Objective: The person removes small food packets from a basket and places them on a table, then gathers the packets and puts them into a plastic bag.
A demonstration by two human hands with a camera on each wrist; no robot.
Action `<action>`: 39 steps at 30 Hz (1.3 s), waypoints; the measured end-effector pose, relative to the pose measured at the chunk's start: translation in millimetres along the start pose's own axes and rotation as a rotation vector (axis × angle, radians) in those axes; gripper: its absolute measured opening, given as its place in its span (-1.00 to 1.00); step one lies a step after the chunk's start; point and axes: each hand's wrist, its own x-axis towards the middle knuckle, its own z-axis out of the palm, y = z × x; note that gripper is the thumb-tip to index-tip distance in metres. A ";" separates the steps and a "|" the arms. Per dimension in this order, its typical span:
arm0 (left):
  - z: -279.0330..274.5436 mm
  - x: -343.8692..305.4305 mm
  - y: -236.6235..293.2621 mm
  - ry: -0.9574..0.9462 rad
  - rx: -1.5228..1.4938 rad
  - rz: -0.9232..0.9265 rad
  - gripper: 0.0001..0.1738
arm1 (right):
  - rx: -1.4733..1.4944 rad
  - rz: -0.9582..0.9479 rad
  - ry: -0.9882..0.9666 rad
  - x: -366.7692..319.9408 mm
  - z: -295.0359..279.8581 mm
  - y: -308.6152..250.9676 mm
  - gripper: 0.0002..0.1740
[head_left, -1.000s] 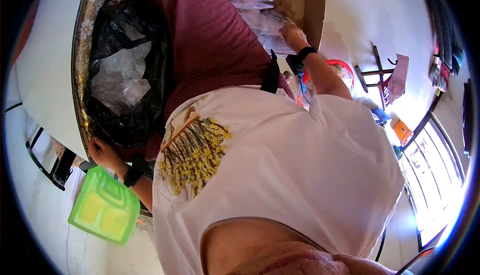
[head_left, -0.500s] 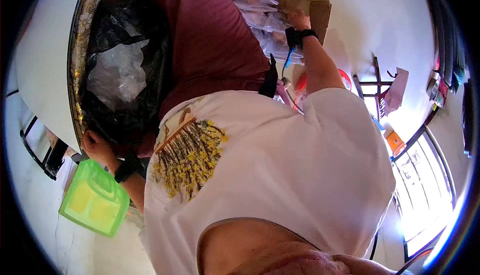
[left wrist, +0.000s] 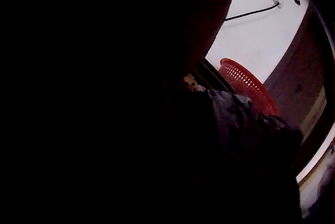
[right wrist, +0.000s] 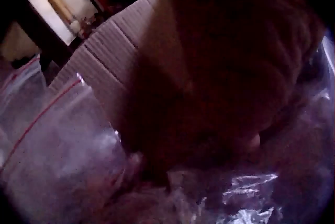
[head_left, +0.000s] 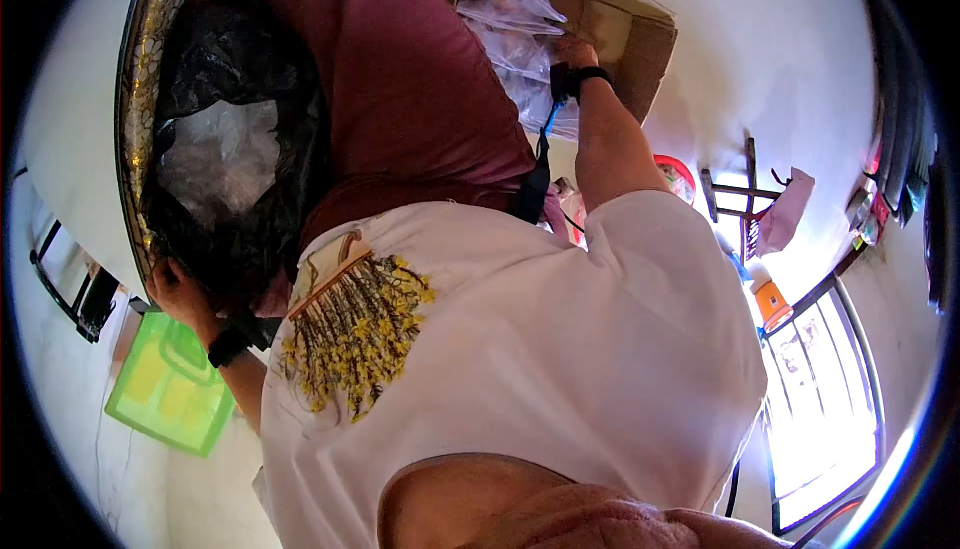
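My right hand reaches into a cardboard box among clear zip-seal plastic bags. In the right wrist view, the dark back of the right hand covers its fingertips, so I cannot tell what they hold. A zip-seal bag with a red strip stands beside it. My left hand is low beside a black plastic bag, fingers loosely bent near its lower edge. Clear crumpled plastic lies inside that black bag. The left wrist view is mostly dark.
A gold flower-patterned edge curves along the black bag's left side. A green plastic tray-like piece is below the left hand. A red perforated basket shows in the left wrist view. A red-rimmed container stands near the right forearm.
The right hand shifts slightly within the box, and its wrist turns so the strapped camera faces the bags. My left hand stays by the black bag. The whole head view drifts a little.
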 end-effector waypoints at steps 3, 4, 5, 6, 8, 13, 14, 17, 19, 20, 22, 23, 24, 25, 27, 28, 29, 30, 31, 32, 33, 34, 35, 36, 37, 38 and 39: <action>-0.8 0.8 2.5 0.019 -0.032 -0.001 -0.73 | 0.335 0.113 0.033 -10.7 -13.8 -18.8 -0.62; -0.9 1.5 4.4 0.026 -0.042 -0.015 -0.73 | 0.232 0.001 0.088 -7.4 -11.4 -17.9 -0.63; 0.5 1.5 3.9 0.018 -0.029 -0.019 -0.73 | 0.127 -0.112 0.144 -4.4 -9.3 -17.0 -0.65; 1.2 1.1 2.4 0.010 -0.014 -0.023 -0.73 | 0.138 -0.105 0.125 -0.2 -5.6 -19.5 -0.66; 3.1 1.6 -3.6 0.003 0.003 -0.021 -0.72 | 0.274 0.032 0.015 17.6 5.3 -22.2 -0.67; 1.5 5.0 -2.2 -0.016 -0.022 -0.033 -0.70 | 0.349 0.190 -0.073 27.5 13.7 -23.6 -0.58; 1.9 4.4 -5.3 -0.002 -0.004 -0.034 -0.70 | 0.360 0.219 -0.064 6.2 -7.8 -38.6 -0.55; 3.1 3.6 -7.4 0.029 -0.008 -0.041 -0.71 | -0.024 0.043 -0.141 -12.5 -21.7 -53.5 -0.50; 0.2 3.8 -0.8 0.033 -0.088 -0.049 -0.72 | 0.021 0.129 0.064 -3.0 21.4 -62.6 -0.51; 1.7 2.5 0.8 0.057 -0.117 -0.039 -0.74 | -0.155 -0.023 0.022 -8.2 19.2 -53.2 -0.52; -2.0 -2.7 10.2 0.137 -0.138 -0.041 -0.77 | -0.466 -0.267 -0.018 -17.0 14.4 -37.8 -0.59; -6.7 -4.7 15.5 0.159 -0.218 -0.036 -0.80 | -0.601 -0.351 -0.009 -15.5 17.5 -29.5 -0.64; -12.1 -5.0 20.2 0.203 -0.289 -0.031 -0.83 | -0.015 -0.210 0.390 -46.5 3.5 -58.7 -0.52; -17.4 -5.2 23.3 0.268 -0.267 -0.044 -0.85 | -0.040 -0.153 0.234 -49.2 -14.2 -65.9 -0.49; -25.4 -2.4 30.3 0.411 -0.277 -0.107 -0.87 | -0.259 -0.129 0.190 -16.8 14.9 -31.0 -0.43; -32.2 0.5 35.4 0.473 -0.315 -0.146 -0.88 | -0.206 0.005 0.135 -53.5 -22.2 -55.0 -0.38; -42.2 5.4 44.7 0.520 -0.411 -0.231 -0.88 | -0.360 -0.005 0.183 -33.6 1.4 -34.8 -0.35; -49.9 9.1 46.9 0.560 -0.516 -0.311 -0.88 | -0.266 -0.029 0.264 -45.7 -17.4 -37.4 -0.39; -46.8 13.9 35.5 0.614 -0.454 -0.216 -0.85 | -0.119 0.017 0.187 -66.4 -57.5 -59.5 -0.43; -50.6 20.9 32.1 0.645 -0.473 -0.226 -0.83 | 0.024 0.073 0.118 -92.5 -105.7 -89.2 -0.47; -57.6 30.5 30.6 0.666 -0.492 -0.232 -0.81 | 0.029 0.055 0.099 -94.9 -117.1 -91.4 -0.49; -60.4 40.6 26.4 0.684 -0.513 -0.234 -0.79 | -0.001 -0.003 0.082 -94.0 -130.7 -93.2 -0.52; -56.5 51.1 21.5 0.694 -0.495 -0.235 -0.75 | -0.029 -0.064 0.062 -94.2 -146.7 -95.3 -0.54; -49.9 63.7 15.9 0.700 -0.484 -0.232 -0.72 | -0.053 -0.114 0.057 -95.6 -164.0 -97.3 -0.56; -42.1 75.8 12.1 0.705 -0.475 -0.227 -0.68 | -0.082 -0.156 0.068 -99.7 -183.9 -101.0 -0.57; -32.7 87.3 8.1 0.649 -0.470 -0.277 -0.56 | -0.113 -0.197 0.082 -107.0 -208.2 -111.4 -0.58; -19.9 98.4 4.3 0.593 -0.468 -0.311 -0.51 | -0.127 -0.182 0.205 -153.7 -252.8 -164.7 -0.61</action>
